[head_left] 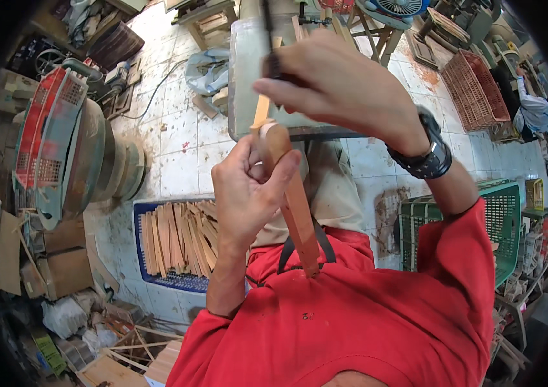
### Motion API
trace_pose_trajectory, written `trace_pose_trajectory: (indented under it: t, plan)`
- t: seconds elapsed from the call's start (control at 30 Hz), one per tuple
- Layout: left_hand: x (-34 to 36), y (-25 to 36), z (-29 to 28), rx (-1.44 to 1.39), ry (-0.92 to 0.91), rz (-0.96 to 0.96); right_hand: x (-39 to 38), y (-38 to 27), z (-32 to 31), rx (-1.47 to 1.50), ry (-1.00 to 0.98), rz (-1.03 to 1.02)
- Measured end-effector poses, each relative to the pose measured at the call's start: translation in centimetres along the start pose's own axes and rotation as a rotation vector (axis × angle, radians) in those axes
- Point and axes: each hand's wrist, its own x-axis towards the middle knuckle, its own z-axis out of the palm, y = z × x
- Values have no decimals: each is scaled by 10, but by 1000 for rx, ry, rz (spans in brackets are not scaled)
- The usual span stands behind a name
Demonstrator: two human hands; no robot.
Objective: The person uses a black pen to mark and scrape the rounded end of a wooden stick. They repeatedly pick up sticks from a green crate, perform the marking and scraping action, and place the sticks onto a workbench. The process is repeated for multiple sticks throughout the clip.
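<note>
My left hand [245, 193] is closed around a long wooden bar [298, 213] with a rounded top, its lower end against my red shirt. A thin, light wood strip [262, 111] stands at the bar's top. My right hand [335, 84] grips a long, dark tool [267, 26] just above it, blurred, so I cannot make out its kind. Behind my hands is a worktop [243, 77] with clamps and wood pieces at its far end.
A blue crate [148, 280] of wood strips sits left of me, a green crate [503, 226] right. A machine with a red basket [48, 142] stands left; a red crate [474, 90] and a fan [393, 9] are back right. Cardboard [58, 271] and clutter line the edges.
</note>
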Motion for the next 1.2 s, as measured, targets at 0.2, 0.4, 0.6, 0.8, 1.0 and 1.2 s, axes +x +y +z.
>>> trace_pose_trajectory:
  t: [0.2,0.4,0.6,0.8,1.0,1.2]
  plan:
    - [13,-11,-24,-9,50,-97,-114,-28,81,784,249,426]
    - [59,-40,-26,-51,38,-184,-161,-93,137,697,318,723]
    - [61,-77,24,-133,-110,-159,-174,-45,143,848,940,1142]
    - [121,-95,2,624,108,122,-147,80,108,297,844,938]
    - [191,-108,27,1112,116,163,-97,176,105,-30,866,718]
    - [217,-149,-16,959,-61,-71,-124,84,111,832,1081,879]
